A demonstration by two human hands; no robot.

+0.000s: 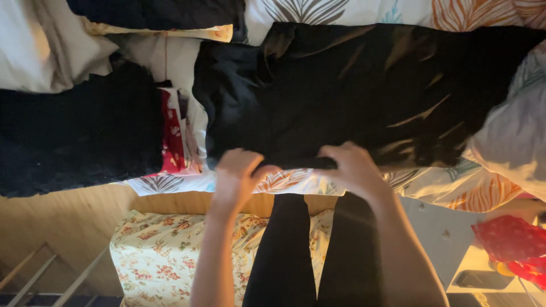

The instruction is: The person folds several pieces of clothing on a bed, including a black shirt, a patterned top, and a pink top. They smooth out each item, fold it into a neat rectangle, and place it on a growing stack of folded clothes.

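STEP: folding, judged mid-way | garment [352,91]: black, spread flat on bed [489,193], near hem at bed's edge | left hand [238,170]: fingers curled, pinching hem | right hand [350,165]: closed on hem | NEXT: probably needs both hands lifting hem evenly, folding away | stack [74,131] left

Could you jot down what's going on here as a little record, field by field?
Setting: bed sheet with a leaf print, seen from above
Left hand: grips the near edge of the black garment
Right hand: grips the same edge, further right
Garment state: spread flat, wrinkled
Left of it: dark stack, red floral cloth tucked beside
Right: pale pillow
Below the bed: floral fabric, the person's legs in black
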